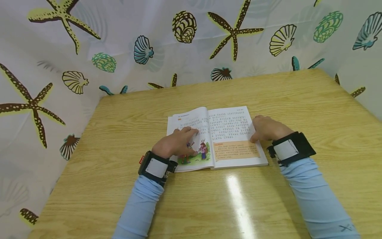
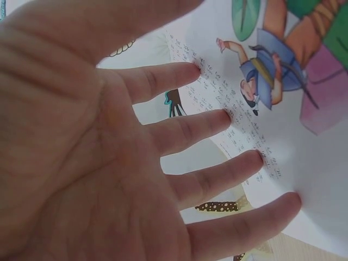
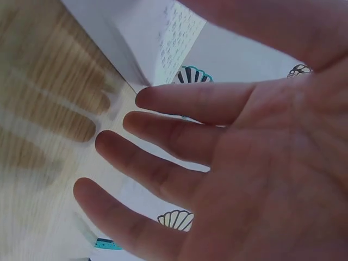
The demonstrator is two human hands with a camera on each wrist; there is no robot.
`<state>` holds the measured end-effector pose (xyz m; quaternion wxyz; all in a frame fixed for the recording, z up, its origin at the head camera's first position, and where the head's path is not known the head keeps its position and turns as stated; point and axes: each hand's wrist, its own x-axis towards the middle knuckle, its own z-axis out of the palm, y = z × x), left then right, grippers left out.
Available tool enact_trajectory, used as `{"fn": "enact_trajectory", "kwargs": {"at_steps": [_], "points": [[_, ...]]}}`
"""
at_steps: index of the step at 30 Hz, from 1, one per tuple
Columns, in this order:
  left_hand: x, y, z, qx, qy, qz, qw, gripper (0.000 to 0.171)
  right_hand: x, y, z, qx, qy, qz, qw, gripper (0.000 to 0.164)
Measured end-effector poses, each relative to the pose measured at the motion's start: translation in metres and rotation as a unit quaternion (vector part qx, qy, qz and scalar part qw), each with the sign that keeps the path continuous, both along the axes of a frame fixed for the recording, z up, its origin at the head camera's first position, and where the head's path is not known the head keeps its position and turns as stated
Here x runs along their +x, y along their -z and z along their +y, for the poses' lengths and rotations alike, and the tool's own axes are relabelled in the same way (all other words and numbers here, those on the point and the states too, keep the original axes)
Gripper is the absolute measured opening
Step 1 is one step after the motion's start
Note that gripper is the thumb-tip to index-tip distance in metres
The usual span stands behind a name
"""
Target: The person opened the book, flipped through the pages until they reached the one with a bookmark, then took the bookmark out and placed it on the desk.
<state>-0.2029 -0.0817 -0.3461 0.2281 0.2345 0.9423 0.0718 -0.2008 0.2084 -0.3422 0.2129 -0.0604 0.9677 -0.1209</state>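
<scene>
An open book [image 1: 229, 124] lies on the wooden table, printed text on both pages, a coloured drawing low on the left page and an orange text box on the right one. Over the left page rests my left hand [image 1: 176, 142], fingers spread; its fingertips meet the paper [image 2: 321, 168] in the left wrist view. My right hand [image 1: 268, 128] is at the book's right edge, thumb at the page margin. In the right wrist view its fingers [image 3: 179, 103] are extended beside the book's corner [image 3: 119, 43], over the tabletop.
The wooden table [image 1: 134, 122] spreads around the book on every side. Behind and to the left hangs a white cloth [image 1: 119, 26] printed with starfish and shells. A small red tag [image 1: 141, 159] shows beside the left wrist strap [image 1: 156, 168].
</scene>
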Motion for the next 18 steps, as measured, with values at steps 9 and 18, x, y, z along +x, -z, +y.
{"fn": "enact_trajectory", "kwargs": {"at_steps": [9, 18], "points": [[0.0012, -0.0014, -0.0003, -0.003, 0.001, -0.002, 1.0000, 0.080, 0.0002, -0.0022, -0.0025, 0.041, -0.044, 0.017, 0.998, 0.047], [-0.0003, 0.0000, -0.0021, -0.004, 0.004, 0.000, 1.0000, 0.079, 0.0028, -0.0093, -0.0048, 0.013, -0.038, 0.020, 0.999, 0.043]]}}
